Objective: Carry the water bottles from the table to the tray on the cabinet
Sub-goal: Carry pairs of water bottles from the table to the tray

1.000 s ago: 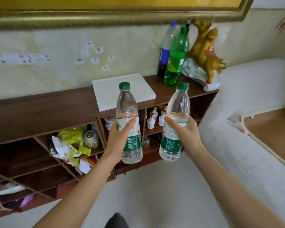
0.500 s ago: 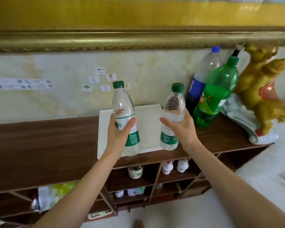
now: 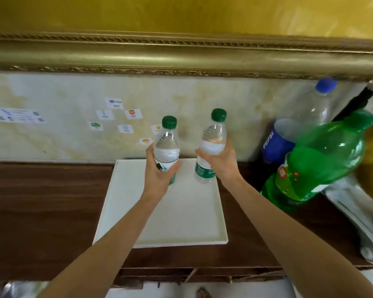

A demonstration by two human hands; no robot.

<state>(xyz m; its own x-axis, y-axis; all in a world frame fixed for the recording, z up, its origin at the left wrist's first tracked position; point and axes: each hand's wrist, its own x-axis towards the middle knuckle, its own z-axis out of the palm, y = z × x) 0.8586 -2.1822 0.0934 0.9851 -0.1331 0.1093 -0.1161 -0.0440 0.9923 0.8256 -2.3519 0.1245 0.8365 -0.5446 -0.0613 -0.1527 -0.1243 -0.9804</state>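
Note:
I hold two clear water bottles with green caps and green labels, both upright over the far half of the white square tray (image 3: 187, 229). My left hand (image 3: 159, 175) grips the left water bottle (image 3: 166, 145) around its middle. My right hand (image 3: 221, 162) grips the right water bottle (image 3: 212, 143) the same way. The right bottle's base looks at or just above the tray floor; whether either bottle rests on it is unclear. The tray lies on the dark wooden cabinet top (image 3: 41, 207), against the pale wall.
A large green soda bottle (image 3: 319, 162) and a blue-capped Pepsi bottle (image 3: 299, 123) stand right of the tray. A gold and white figurine (image 3: 366, 211) sits at the far right. A gilded picture frame (image 3: 181, 54) overhangs the wall above. Small stickers (image 3: 116, 117) dot the wall.
I have stepped closer and the view now looks down on the cabinet top. Both bottles have moved forward from in front of the shelves to above the tray.

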